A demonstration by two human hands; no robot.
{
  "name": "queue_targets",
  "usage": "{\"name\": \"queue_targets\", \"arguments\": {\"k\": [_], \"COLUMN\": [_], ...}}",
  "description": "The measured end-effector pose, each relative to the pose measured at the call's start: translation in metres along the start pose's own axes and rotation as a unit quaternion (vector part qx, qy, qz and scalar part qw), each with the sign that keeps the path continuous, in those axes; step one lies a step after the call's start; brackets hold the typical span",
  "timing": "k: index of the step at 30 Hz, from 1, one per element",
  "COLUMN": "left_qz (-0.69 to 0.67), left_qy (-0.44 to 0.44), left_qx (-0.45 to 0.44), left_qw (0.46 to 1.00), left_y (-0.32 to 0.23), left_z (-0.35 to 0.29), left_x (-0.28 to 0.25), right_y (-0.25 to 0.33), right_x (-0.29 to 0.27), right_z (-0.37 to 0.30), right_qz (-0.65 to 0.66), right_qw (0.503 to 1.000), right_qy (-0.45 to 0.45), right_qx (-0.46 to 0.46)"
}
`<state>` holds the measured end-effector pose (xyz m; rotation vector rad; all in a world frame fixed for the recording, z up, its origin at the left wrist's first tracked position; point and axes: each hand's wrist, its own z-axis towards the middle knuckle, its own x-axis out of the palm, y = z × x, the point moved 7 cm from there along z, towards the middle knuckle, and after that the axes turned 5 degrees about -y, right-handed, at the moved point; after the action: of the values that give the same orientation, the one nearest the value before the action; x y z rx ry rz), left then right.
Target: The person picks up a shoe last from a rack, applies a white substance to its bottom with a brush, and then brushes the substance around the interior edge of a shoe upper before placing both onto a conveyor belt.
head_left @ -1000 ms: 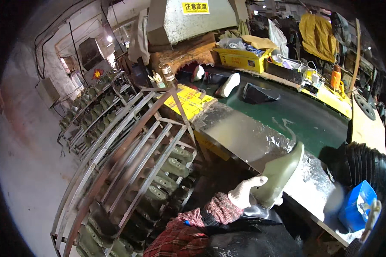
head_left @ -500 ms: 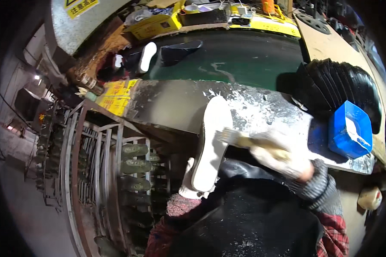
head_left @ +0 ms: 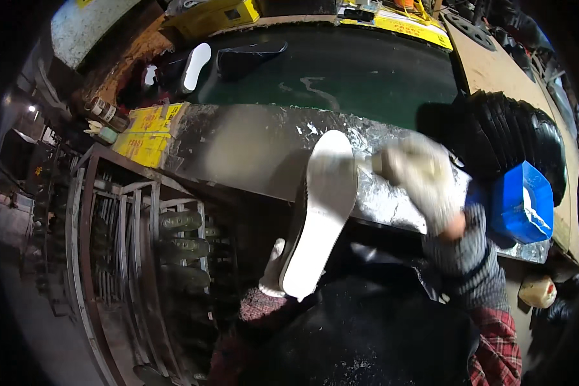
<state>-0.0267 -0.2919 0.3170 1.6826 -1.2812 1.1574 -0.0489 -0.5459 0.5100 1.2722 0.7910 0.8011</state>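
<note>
A shoe with a white sole (head_left: 321, 219) is held sole up in front of me, its toe end pointing away over the bench edge. My left hand (head_left: 273, 270), in a white glove, is closed around the shoe's heel end; most of its fingers are hidden behind the shoe. A shadow falls across the front half of the sole. In a pale, stained glove, my right hand (head_left: 424, 174) grips a brush (head_left: 366, 163), whose bristle end is at the sole's right edge near the toe. Motion blurs that hand and the brush.
White smears cover the metal bench top (head_left: 386, 199). At the right stand a blue tub (head_left: 505, 206) with white paste and a stack of black curved pieces (head_left: 508, 128). Another white sole (head_left: 196, 66) lies on the dark green belt (head_left: 367, 77). A metal rack (head_left: 77, 231) holds shoes at left.
The brush has gone from the middle of the sole to its right edge near the toe, as my right hand moved up and away. The shoe has tilted slightly to the right.
</note>
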Motion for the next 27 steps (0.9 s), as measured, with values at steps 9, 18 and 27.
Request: {"name": "queue_targets", "arguments": {"k": [9, 18, 27], "left_qz": [-0.041, 0.025, -0.11], "left_qy": [-0.054, -0.083, 0.17], "left_qx": [-0.005, 0.112, -0.115], "left_qw": [0.998, 0.99, 0.972], "left_y": [0.021, 0.02, 0.017], "left_z": [0.004, -0.003, 0.004], "left_x": [0.043, 0.071, 0.047], "right_y": [0.056, 0.032, -0.034], "right_x": [0.048, 0.046, -0.045], "right_z": [-0.084, -0.112, -0.027], "right_qz": [-0.176, -0.041, -0.139], "right_qw": [0.9, 0.952, 0.984], "right_qy": [0.254, 0.268, -0.022], "right_qx": [-0.308, -0.143, -0.106]}}
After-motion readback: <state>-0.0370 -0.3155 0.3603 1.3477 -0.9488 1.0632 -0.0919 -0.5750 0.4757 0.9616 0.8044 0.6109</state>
